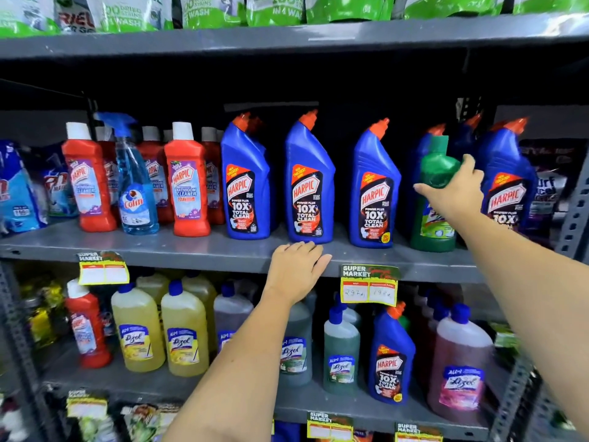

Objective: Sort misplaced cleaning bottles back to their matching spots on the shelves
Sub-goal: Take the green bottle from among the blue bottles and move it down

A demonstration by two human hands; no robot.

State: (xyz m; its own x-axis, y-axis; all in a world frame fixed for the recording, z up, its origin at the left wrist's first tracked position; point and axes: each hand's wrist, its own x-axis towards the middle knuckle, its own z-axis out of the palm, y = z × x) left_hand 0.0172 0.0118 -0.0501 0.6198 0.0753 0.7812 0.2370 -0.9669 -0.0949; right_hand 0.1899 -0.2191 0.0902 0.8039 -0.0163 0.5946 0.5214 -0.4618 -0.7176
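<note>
On the middle shelf (191, 250) a green bottle (435, 173) stands among blue Harpic bottles (310, 183). My right hand (455, 193) wraps around its upper body, and the bottle's base rests on the shelf. My left hand (294, 269) lies flat on the shelf's front edge, fingers apart, holding nothing. A blue Colin spray bottle (135, 189) stands among red Harpic bottles (189, 183) at the left. On the lower shelf, one blue Harpic bottle (392, 355) and one red Harpic bottle (86, 327) stand among Lizol bottles (183, 333).
Green-and-white pouches (274, 9) fill the top shelf. Blue detergent packs (19, 189) sit at the far left and dark packs (548, 186) at the far right. Price tags (369, 285) hang on the shelf edges. A perforated metal upright (573, 218) stands at the right.
</note>
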